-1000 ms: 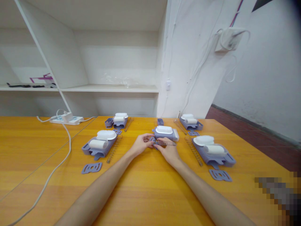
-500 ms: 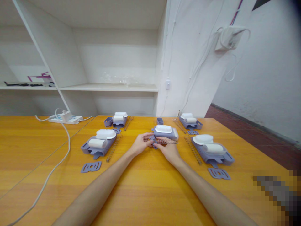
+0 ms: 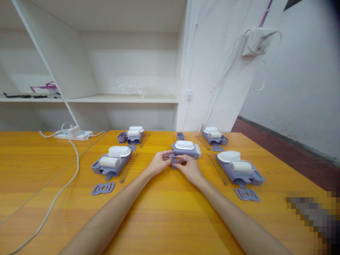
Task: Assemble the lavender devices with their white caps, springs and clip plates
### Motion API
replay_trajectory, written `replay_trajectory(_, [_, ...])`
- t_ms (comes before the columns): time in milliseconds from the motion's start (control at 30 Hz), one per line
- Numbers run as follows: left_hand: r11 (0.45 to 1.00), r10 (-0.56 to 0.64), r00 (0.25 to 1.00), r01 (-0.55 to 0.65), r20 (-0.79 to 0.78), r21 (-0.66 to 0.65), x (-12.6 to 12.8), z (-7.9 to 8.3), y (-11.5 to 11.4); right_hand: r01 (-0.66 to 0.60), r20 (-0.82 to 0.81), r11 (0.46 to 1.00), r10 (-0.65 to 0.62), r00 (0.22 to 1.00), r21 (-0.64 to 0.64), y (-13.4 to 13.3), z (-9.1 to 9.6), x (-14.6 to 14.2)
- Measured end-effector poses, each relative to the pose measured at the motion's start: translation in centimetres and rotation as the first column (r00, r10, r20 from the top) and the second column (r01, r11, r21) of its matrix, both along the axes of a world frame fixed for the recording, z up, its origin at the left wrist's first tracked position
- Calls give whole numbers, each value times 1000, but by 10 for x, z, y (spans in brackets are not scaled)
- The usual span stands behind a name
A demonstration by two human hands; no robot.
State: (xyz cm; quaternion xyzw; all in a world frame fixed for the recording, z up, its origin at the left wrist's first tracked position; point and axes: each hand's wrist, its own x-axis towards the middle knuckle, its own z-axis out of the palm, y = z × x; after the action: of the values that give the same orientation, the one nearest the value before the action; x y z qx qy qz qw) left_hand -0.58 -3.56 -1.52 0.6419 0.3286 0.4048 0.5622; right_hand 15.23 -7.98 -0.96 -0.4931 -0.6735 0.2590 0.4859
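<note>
Clamping fingers of the left hand (image 3: pixel 159 163) on a plate (image 3: pixel 171 156), of the right hand (image 3: pixel 190 170) on a spring (image 3: pixel 178 160).

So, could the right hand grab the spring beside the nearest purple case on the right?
Probably yes: only tabletop shows between the right hand and that spring, though the hand holds another spring.

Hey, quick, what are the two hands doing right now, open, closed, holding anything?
Left hand: closed, holding a purple-grey plate.
Right hand: closed on a coil spring, its near end by the plate.
</note>
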Motion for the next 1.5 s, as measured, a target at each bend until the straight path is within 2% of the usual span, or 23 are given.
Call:
replay_trajectory(100, [999, -25, 1000, 25, -8, 19, 0, 2, -1, -33, -35, 999, 32, 999, -11, 0, 1, 0])
replay_trajectory(300, [998, -67, 998, 67, 10, 14, 1, 6, -4, 17, -58, 999, -19, 998, -30, 2, -2, 1])
replay_trajectory(600, [998, -51, 998, 50, 44, 28, 2, -2, 0, -31, -6, 999, 31, 1000, -19, -2, 3, 0])
replay_trajectory(700, [998, -60, 997, 59, 41, 35, 2, -3, 1, -78, -39, 997, 77, 996, -22, 0, 3, 0])
replay_trajectory(967, [997, -72, 996, 71, 57, 19, 1, 3, -4, -88, -91, 995, 84, 992, -48, 1, 1, 1])
replay_trajectory(1167, [997, -77, 996, 77, 36, -2, 2, 5, -6, 9, -17, 1000, -10, 1000, -27, -2, 7, 1])
replay_trajectory(1367, [998, -66, 997, 67, 33, -18, 3, 7, -8, 84, 11, 996, -85, 996, 41, 2, 0, 2])
replay_trajectory(1500, [994, -104, 994, 106, 44, -26, 2, 9, -8, 30, 28, 997, -33, 999, 76, 3, -2, 4])
